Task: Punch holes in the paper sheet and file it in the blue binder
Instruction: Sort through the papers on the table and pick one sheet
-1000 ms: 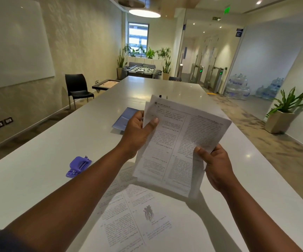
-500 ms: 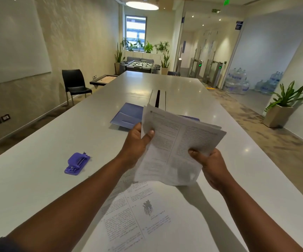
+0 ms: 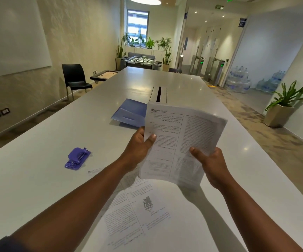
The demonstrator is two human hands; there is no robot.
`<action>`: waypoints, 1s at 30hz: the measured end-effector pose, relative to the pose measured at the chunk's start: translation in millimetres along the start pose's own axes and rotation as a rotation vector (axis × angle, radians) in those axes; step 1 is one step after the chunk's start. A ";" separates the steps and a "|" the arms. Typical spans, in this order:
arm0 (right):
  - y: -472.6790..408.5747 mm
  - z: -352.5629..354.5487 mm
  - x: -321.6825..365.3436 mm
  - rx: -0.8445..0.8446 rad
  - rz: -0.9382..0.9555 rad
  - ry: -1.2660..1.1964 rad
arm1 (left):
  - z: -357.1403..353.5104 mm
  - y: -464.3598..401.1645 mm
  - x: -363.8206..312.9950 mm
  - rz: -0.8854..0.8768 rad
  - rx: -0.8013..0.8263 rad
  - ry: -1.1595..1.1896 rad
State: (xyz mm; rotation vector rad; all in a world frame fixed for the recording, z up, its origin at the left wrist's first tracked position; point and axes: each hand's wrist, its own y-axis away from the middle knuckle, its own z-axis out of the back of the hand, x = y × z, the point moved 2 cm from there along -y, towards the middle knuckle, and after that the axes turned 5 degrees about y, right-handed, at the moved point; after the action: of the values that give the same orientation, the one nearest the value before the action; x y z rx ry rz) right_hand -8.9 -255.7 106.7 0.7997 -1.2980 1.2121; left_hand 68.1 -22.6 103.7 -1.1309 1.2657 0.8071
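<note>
Head camera, one view, above the near end of the long white table (image 3: 38,179).
It faces forward and down along the table toward the far window (image 3: 137,24), close over both forearms.

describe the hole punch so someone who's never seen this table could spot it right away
Start at the long white table and look to the left of the person's left hand, which grips the printed sheets. The hole punch sits alone on the bare tabletop there. It is small, purple and plastic; the blue binder lies farther away and flat.
</note>
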 end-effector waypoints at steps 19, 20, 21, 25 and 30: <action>3.0 -0.3 -22.8 0.008 -0.113 -0.074 | -5.1 11.2 14.2 0.074 0.072 -0.001; 2.2 0.3 -22.7 0.009 -0.113 -0.084 | -4.5 10.3 14.7 0.068 0.065 -0.002; 1.6 0.2 -23.1 0.010 -0.110 -0.089 | -4.5 9.5 15.6 0.066 0.060 -0.008; 3.2 -1.9 -28.3 0.008 -0.116 -0.077 | -10.0 12.7 23.5 0.088 0.043 -0.036; 2.8 -2.2 -23.4 -0.017 -0.074 -0.071 | -12.8 13.7 19.6 0.055 -0.030 -0.020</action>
State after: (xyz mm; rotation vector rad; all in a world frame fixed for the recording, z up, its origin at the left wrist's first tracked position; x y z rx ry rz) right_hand -7.8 -257.8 83.1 0.8780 -1.3233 1.1211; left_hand 54.7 -33.1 82.6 -1.1134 1.2763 0.8786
